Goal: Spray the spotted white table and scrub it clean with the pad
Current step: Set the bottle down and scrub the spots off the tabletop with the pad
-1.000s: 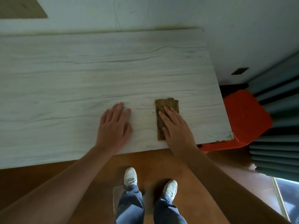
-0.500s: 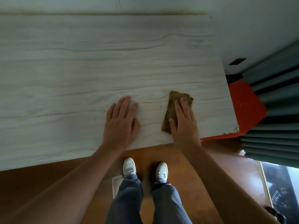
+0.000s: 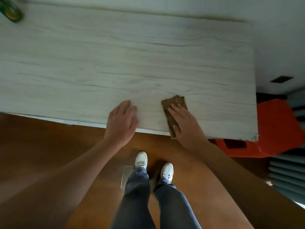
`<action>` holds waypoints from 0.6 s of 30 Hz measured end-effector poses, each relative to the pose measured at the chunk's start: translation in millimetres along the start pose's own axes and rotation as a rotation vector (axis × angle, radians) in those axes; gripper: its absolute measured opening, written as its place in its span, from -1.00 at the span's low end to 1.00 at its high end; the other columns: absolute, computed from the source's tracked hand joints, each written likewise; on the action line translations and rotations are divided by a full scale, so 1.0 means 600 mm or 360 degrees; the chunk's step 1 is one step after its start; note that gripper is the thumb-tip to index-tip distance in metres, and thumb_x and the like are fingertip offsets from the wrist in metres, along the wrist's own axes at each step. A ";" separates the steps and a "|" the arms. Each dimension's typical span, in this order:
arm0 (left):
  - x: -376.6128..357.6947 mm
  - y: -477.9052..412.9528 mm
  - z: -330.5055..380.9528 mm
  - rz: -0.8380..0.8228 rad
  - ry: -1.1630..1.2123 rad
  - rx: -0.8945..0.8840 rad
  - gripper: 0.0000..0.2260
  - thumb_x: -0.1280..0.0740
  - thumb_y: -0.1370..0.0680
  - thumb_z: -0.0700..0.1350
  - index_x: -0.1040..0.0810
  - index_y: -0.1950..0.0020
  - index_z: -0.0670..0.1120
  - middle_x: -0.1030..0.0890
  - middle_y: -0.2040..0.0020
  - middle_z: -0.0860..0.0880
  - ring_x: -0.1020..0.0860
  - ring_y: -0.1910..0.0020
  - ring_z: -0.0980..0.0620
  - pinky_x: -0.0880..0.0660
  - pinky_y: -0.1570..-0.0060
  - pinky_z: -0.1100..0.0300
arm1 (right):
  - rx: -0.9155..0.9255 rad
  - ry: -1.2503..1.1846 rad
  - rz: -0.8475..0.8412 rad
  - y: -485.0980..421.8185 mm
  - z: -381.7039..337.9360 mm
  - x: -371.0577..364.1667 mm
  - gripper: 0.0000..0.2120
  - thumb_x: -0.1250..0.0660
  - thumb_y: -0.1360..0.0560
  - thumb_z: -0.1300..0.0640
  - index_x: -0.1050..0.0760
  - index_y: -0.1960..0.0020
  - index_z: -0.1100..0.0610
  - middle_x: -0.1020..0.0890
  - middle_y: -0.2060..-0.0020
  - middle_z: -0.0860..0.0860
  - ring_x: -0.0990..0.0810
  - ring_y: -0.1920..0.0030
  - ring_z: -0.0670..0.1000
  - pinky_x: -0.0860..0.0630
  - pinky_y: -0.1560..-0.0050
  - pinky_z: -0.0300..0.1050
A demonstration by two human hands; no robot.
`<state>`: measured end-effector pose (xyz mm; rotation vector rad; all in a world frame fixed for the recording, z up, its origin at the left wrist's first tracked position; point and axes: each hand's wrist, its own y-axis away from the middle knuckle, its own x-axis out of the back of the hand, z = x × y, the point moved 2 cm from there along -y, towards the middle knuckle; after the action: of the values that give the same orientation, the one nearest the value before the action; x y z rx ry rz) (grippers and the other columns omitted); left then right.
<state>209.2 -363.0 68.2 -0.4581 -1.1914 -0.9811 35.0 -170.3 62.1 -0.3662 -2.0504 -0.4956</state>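
Pulled back, the pad (image 3: 174, 104) overhung the tabletop's (image 3: 115, 63) near edge under the right hand (image 3: 185, 124), fingers (image 3: 178, 112) straight. Thin and limp, it likely wanted flat pressure mid-pad; the left hand (image 3: 122, 123) lay flat beside.

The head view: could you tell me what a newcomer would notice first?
The right hand presses a brown pad flat at the near edge of the white table, the left hand resting beside it. An orange object sits by the table's right end; a green bottle is at the far left.
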 end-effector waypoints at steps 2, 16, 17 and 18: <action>0.015 0.045 -0.024 -0.0094 -0.0113 0.0061 -0.55 -0.02 -0.68 0.07 -0.39 -0.50 -0.04 -0.31 -0.60 -0.11 -0.24 -0.61 -0.12 -0.29 -0.53 -0.13 | -0.0064 -0.0039 -0.0006 0.024 -0.016 -0.014 -0.38 -0.24 -0.60 0.16 -0.13 -0.61 0.03 -0.15 -0.60 -0.06 -0.03 -0.60 0.00 -0.04 -0.59 0.04; 0.116 0.185 -0.101 -0.0289 -0.0196 0.0456 -0.50 0.00 -0.70 0.13 -0.36 -0.55 -0.05 -0.43 -0.53 -0.05 -0.38 -0.52 -0.07 -0.33 -0.47 -0.02 | -0.0164 0.0087 -0.0038 0.030 -0.046 -0.013 -0.42 -0.23 -0.63 0.09 -0.13 -0.61 0.01 -0.15 -0.59 -0.06 -0.02 -0.60 -0.03 0.03 -0.55 -0.08; 0.121 0.190 -0.110 -0.0285 -0.0174 0.0448 -0.49 0.01 -0.69 0.14 -0.39 -0.53 -0.06 -0.47 -0.49 -0.05 -0.42 -0.48 -0.07 -0.37 -0.43 -0.02 | -0.0154 0.0097 -0.0052 0.029 -0.052 -0.014 -0.42 -0.24 -0.63 0.10 -0.14 -0.60 0.01 -0.17 -0.59 -0.06 -0.03 -0.59 -0.03 0.04 -0.54 -0.09; 0.125 0.195 -0.121 -0.0280 -0.0159 0.0436 -0.49 0.02 -0.68 0.15 -0.41 -0.51 -0.07 -0.50 -0.46 -0.05 -0.45 -0.46 -0.07 -0.40 -0.41 -0.02 | -0.0146 0.0103 -0.0064 0.027 -0.062 -0.016 -0.42 -0.24 -0.63 0.09 -0.15 -0.60 0.01 -0.18 -0.59 -0.05 -0.03 -0.59 -0.02 0.04 -0.54 -0.10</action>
<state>349.7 -384.9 133.6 -0.1884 -1.4517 -0.9341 74.9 -174.8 74.0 -0.3595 -1.9803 -0.6194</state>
